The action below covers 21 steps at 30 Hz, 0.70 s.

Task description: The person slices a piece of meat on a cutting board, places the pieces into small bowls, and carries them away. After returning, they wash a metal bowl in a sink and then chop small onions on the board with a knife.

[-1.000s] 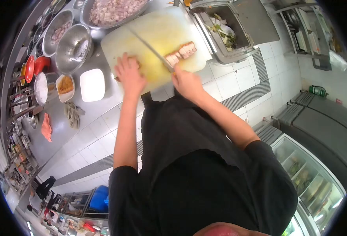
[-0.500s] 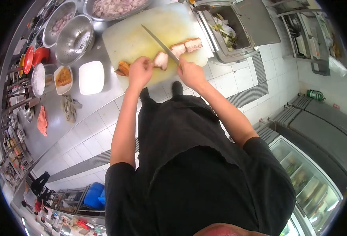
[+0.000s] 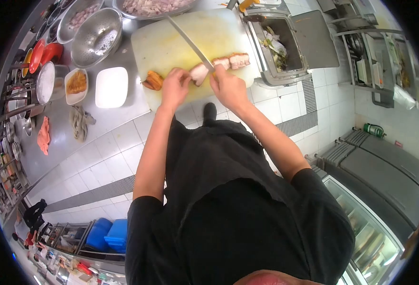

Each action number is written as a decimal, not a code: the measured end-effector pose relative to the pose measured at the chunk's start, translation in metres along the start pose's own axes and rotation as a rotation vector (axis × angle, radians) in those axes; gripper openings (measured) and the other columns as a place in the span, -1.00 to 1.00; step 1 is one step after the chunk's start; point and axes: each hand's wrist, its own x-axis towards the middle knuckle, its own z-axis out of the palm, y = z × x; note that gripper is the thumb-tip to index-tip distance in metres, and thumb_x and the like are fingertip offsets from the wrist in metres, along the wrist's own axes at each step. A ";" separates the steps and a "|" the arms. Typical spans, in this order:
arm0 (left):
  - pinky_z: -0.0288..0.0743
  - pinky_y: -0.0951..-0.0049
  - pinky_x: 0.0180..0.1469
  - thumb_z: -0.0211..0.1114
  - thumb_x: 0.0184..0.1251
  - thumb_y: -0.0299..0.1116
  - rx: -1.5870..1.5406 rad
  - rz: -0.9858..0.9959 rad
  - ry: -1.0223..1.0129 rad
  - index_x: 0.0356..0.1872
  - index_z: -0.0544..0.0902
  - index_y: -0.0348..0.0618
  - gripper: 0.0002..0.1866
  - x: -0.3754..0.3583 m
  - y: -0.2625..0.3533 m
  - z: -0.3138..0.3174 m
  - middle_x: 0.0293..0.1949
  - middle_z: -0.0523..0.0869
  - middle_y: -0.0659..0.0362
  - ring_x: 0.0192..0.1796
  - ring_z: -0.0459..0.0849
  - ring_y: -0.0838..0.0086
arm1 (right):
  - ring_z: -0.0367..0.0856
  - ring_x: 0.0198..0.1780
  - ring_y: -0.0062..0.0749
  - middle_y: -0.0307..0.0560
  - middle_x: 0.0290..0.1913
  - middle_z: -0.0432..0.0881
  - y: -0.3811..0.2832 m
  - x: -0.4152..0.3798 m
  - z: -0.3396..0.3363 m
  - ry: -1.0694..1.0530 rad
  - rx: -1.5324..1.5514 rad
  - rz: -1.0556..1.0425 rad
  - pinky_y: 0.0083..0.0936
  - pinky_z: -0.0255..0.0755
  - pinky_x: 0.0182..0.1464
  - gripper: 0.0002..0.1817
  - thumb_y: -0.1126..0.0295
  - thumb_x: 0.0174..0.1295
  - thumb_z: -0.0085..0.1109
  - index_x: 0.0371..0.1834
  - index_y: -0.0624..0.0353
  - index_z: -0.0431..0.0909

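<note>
A long knife [image 3: 189, 41] is held in my right hand [image 3: 229, 89], its blade pointing up and to the left over the white cutting board [image 3: 171, 45]. Under and beside the blade lies a pale piece of meat [image 3: 199, 74], and further right are browned meat pieces [image 3: 239, 61]. My left hand [image 3: 176, 87] is closed at the left edge of the pale piece, fingertips bent together; whether they grip anything is too small to tell. Golden-brown pieces [image 3: 153, 80] rest on the board left of that hand.
Left of the board are a white square dish [image 3: 111, 88], a dish of fried food [image 3: 77, 87], a metal colander [image 3: 96, 38] and cloths [image 3: 81, 124]. Chopped pieces fill a large bowl [image 3: 154, 7]. An open bin [image 3: 280, 47] stands right of the board.
The view has shifted slightly. My left hand has moved a little right, still beside the pale piece. The knife remains in my right hand, near the same piece.
</note>
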 end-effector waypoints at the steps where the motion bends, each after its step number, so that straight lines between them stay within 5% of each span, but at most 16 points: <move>1: 0.73 0.38 -0.03 0.41 0.32 -0.62 0.002 -0.003 -0.003 -0.19 0.68 -0.34 -0.90 0.000 0.000 0.001 -0.17 0.73 0.02 -0.15 0.81 0.25 | 0.74 -0.41 0.15 0.13 -0.44 0.72 0.004 0.002 0.009 -0.002 0.003 0.002 0.04 0.59 -0.34 -0.80 0.27 0.45 0.12 -0.08 0.15 0.43; 7: 0.73 0.38 -0.04 0.41 0.31 -0.63 0.030 0.008 -0.005 -0.21 0.69 -0.35 -0.91 0.001 -0.004 0.002 -0.16 0.74 0.01 -0.15 0.81 0.26 | 0.75 -0.40 0.11 0.13 -0.43 0.73 0.015 0.010 0.023 -0.197 -0.144 0.027 0.01 0.58 -0.37 -0.79 0.24 0.47 0.11 -0.13 0.16 0.41; 12: 0.73 0.38 -0.05 0.40 0.29 -0.65 0.001 0.026 0.062 -0.21 0.70 -0.35 -0.91 -0.006 -0.003 0.003 -0.17 0.74 0.01 -0.16 0.81 0.23 | 0.76 -0.39 0.10 0.12 -0.43 0.73 -0.008 0.002 0.006 -0.003 0.039 -0.024 -0.01 0.60 -0.38 -0.80 0.26 0.44 0.13 -0.14 0.15 0.41; 15: 0.72 0.38 -0.07 0.41 0.28 -0.65 0.035 0.009 0.028 -0.22 0.70 -0.35 -0.91 -0.005 0.001 0.003 -0.19 0.75 0.01 -0.17 0.80 0.22 | 0.75 -0.40 0.12 0.12 -0.46 0.72 0.008 0.006 0.031 -0.200 -0.158 0.006 0.00 0.59 -0.38 -0.79 0.25 0.44 0.15 -0.15 0.14 0.41; 21: 0.66 0.34 -0.13 0.39 0.29 -0.64 0.025 0.029 0.085 -0.26 0.68 -0.33 -0.94 -0.008 -0.003 0.007 -0.22 0.74 0.01 -0.20 0.78 0.19 | 0.75 -0.42 0.13 0.14 -0.49 0.71 -0.013 -0.003 0.011 -0.044 0.024 0.009 0.01 0.61 -0.38 -0.79 0.26 0.41 0.17 -0.12 0.14 0.42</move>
